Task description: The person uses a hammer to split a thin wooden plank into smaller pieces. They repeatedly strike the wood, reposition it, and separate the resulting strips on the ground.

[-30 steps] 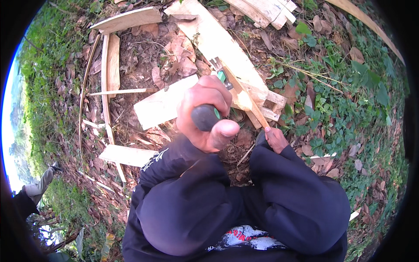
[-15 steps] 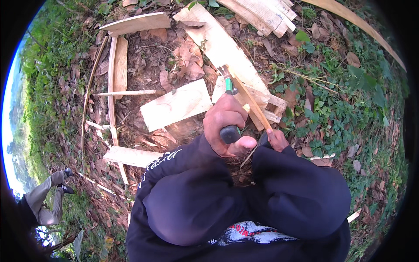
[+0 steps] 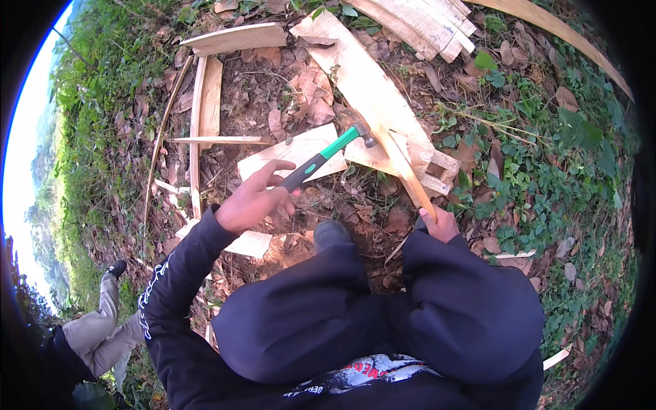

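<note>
My left hand [image 3: 256, 198] is at the lower end of a hammer [image 3: 321, 158] with a green and black handle. The handle passes between the thumb and fingers in a loose hold, and some fingers stretch away from it. The metal hammer head points up and right, over the pale boards. In my right hand [image 3: 441, 224], beside my right knee, is the near end of a narrow wooden strip [image 3: 408, 171]. The strip's far end reaches close to the hammer head, over a short board piece [image 3: 372, 156]. The right fingers are closed round the strip.
A long pale board [image 3: 369, 75] lies ahead, with stacked boards [image 3: 427, 27] at the far right. Thin slats [image 3: 198, 130] and a short plank [image 3: 236, 39] are on the left among dry leaves. Green plants [image 3: 540, 150] grow on the right. Another person's legs [image 3: 102, 335] show lower left.
My left hand has swung left and its grip has loosened; the hammer has tipped from end-on to slanting across the boards. My right hand still holds the strip. The other person's legs have shifted.
</note>
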{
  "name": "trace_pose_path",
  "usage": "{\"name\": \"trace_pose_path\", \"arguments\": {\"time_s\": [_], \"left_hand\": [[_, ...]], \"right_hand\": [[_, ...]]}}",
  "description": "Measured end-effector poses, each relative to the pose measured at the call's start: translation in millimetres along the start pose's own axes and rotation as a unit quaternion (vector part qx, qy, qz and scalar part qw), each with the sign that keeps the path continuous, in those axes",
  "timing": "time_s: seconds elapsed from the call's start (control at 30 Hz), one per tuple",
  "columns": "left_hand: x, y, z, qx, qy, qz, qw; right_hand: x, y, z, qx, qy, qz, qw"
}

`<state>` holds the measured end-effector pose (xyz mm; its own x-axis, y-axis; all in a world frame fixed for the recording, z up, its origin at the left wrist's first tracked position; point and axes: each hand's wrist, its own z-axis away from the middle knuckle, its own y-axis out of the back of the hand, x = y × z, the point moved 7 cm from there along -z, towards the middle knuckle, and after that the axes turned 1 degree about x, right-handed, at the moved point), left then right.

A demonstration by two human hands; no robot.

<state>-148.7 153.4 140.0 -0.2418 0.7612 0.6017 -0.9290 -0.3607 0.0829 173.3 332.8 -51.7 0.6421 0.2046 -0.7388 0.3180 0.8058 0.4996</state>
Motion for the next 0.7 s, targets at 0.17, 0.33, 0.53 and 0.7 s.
{"name": "trace_pose_path", "arguments": {"time_s": [0.17,0.33,0.53,0.7], "left_hand": [[-23.2,-7.5,-44.0,-0.179,0.065,-0.066,0.979],[-57.5,-10.9,-67.4,-0.202,0.122,0.055,0.97],[-81.6,-10.1,-76.6,-0.166,0.1,0.056,0.979],[-97.8,-13.2,-87.5,-0.149,0.083,0.045,0.984]], "right_hand": [[-2.2,-0.4,-9.3,-0.234,-0.104,-0.193,0.947],[10.8,-18.9,-14.5,-0.261,-0.101,-0.302,0.911],[5.5,-18.6,-17.3,-0.234,-0.097,-0.286,0.924],[9.0,-20.7,-19.4,-0.217,-0.07,-0.217,0.949]]}}
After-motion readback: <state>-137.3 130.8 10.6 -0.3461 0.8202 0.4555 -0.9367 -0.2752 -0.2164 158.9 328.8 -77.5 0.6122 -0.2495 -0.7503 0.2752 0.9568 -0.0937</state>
